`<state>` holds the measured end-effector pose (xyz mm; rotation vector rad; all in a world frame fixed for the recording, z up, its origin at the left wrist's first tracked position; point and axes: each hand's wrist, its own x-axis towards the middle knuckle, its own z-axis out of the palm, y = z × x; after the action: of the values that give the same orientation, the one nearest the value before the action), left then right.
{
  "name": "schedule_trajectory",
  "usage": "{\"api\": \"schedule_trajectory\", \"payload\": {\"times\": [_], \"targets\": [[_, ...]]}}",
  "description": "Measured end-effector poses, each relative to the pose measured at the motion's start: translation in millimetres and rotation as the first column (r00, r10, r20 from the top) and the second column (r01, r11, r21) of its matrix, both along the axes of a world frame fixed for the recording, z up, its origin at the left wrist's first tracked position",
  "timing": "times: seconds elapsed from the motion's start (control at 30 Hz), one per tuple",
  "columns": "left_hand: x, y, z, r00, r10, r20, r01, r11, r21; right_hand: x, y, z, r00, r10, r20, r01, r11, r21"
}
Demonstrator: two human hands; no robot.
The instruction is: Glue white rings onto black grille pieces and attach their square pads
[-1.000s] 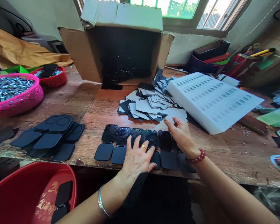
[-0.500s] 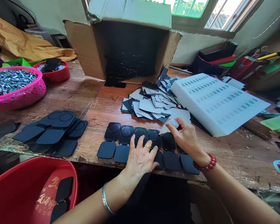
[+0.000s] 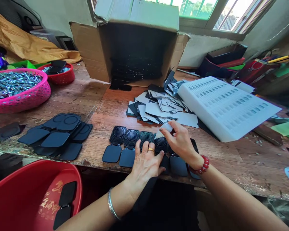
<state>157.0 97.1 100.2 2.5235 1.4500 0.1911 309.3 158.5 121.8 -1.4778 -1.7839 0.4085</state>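
A row of hinged black square cases [image 3: 118, 135] lies unfolded along the table's front edge. Their far halves have round ribbed recesses, and the near halves are smooth. My left hand [image 3: 145, 163] rests across the middle of the row, fingers spread and touching the cases, partly hiding them. In my right hand [image 3: 183, 141] is a small white squeeze bottle [image 3: 168, 127], pinched between thumb and fingers. Its pointed nozzle tilts down to the left, at a ribbed recess just right of my left fingers. The right hand covers cases toward the row's right end.
Black flat pieces [image 3: 55, 140] are piled on the left. Beyond the row lie loose grey and black cards [image 3: 156, 110] and a white foam block [image 3: 226, 106]. An open cardboard box [image 3: 86, 54] stands behind. Metal parts fill a pink basket [image 3: 36, 96]; a red tub [image 3: 74, 173] sits below the edge.
My right hand has moved left along the row with the squeeze bottle, uncovering part of the right-end case. My left hand stays on the cases. The whole view has shifted slightly.
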Motion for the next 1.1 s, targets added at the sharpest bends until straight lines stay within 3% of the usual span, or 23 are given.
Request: {"api": "schedule_trajectory", "payload": {"times": [0.17,0.4,0.5,0.6,0.67,0.8,1.1], "targets": [[0,1,4.7,1.000,0.001,-0.014,-0.002,0.999,-0.043,7,11,0.3,0.999,-0.036,0.006,0.035,0.999,0.008],[3,2,3.5,1.000,0.002,-0.004,-0.002,0.999,-0.038,36,5,-0.9,0.986,-0.163,-0.044,0.159,0.984,-0.086],[0,2,0.1,0.999,0.013,0.048,-0.013,1.000,-0.007,49,3,-3.9,0.950,-0.251,-0.186,0.217,0.958,-0.188],[-12,0,-1.7,0.994,0.038,0.102,-0.045,0.997,0.066,54,3,-6.4,0.870,-0.290,-0.400,0.171,0.936,-0.307],[-23,-1,-1.8,0.992,0.069,0.107,-0.081,0.990,0.116,51,4,-7.4,0.832,-0.268,-0.486,0.108,0.937,-0.332],[-40,-4,-2.2,0.991,0.125,0.058,-0.130,0.985,0.110,30,9,-8.5,0.849,-0.199,-0.489,0.047,0.951,-0.306],[-43,-4,-7.8,0.994,0.110,0.009,-0.111,0.990,0.093,-7,26,-16.0,0.917,-0.139,-0.375,0.050,0.971,-0.235]]}}
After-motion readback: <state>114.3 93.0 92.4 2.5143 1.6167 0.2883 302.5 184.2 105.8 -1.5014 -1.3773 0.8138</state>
